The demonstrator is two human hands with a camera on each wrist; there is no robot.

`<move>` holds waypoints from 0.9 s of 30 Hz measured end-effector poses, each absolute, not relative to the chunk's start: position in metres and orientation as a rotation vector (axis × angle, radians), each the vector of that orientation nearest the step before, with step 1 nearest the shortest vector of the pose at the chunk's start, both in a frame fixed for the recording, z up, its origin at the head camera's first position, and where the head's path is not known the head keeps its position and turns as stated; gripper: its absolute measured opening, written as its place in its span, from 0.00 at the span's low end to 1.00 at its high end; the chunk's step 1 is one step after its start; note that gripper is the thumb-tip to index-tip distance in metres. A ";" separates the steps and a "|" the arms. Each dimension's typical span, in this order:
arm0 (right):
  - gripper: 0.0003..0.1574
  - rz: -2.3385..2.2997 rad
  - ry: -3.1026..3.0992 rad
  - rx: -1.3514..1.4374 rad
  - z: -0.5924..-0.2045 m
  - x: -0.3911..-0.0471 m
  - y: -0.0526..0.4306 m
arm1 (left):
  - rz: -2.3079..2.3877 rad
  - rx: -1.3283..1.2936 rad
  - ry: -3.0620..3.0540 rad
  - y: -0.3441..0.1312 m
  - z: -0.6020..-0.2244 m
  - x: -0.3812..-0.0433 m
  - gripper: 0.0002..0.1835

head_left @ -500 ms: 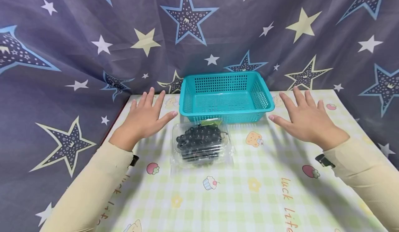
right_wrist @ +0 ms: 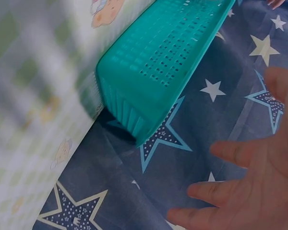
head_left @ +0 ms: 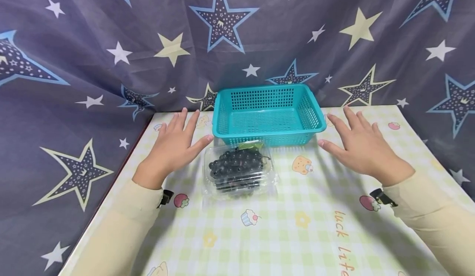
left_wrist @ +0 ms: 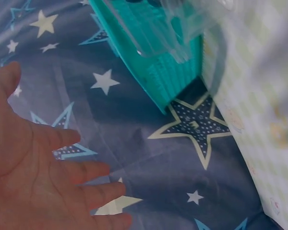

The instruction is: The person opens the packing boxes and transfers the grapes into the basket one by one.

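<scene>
A clear plastic clamshell box of dark grapes lies on the table, with a green leaf at its far side. Directly behind it stands a teal perforated basket; nothing lies inside. My left hand hovers left of the box and basket, palm down, fingers spread, holding nothing. On the other side, my right hand is spread the same way, its thumb near the basket's right front corner. Both wrist views show bare palms: the left hand and the right hand.
A checked cloth with cartoon prints covers the table. Behind and at both sides hangs a dark curtain with stars, close behind the basket. Black straps show at both wrists below beige sleeves.
My left hand has shifted slightly to the right and its forearm has turned a little. The right hand has come slightly lower and left in view. Box and basket stay in place.
</scene>
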State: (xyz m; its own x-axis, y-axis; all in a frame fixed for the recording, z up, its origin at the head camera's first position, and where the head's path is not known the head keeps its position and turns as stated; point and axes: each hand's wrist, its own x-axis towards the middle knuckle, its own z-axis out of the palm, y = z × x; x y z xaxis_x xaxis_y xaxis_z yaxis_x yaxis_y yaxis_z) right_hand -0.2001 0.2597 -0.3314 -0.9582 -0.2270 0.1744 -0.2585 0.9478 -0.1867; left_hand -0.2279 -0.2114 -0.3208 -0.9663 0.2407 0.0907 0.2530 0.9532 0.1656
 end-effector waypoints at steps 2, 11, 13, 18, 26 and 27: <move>0.54 0.340 -2.941 0.380 -0.332 -0.199 0.257 | -0.284 -0.398 -3.020 -0.209 -0.321 -0.226 0.53; 0.53 0.440 -2.915 0.447 -0.340 -0.194 0.243 | -0.300 -0.486 -2.958 -0.196 -0.326 -0.216 0.51; 0.53 0.463 -2.913 0.467 -0.343 -0.192 0.241 | -0.300 -0.501 -2.950 -0.193 -0.328 -0.214 0.51; 0.51 0.515 -2.909 0.492 -0.347 -0.188 0.238 | -0.301 -0.533 -2.927 -0.186 -0.332 -0.209 0.51; 0.47 0.585 -2.910 0.521 -0.352 -0.182 0.228 | -0.314 -0.617 -2.867 -0.171 -0.333 -0.198 0.52; 0.47 0.601 -2.911 0.527 -0.353 -0.182 0.226 | -0.310 -0.625 -2.860 -0.168 -0.333 -0.197 0.51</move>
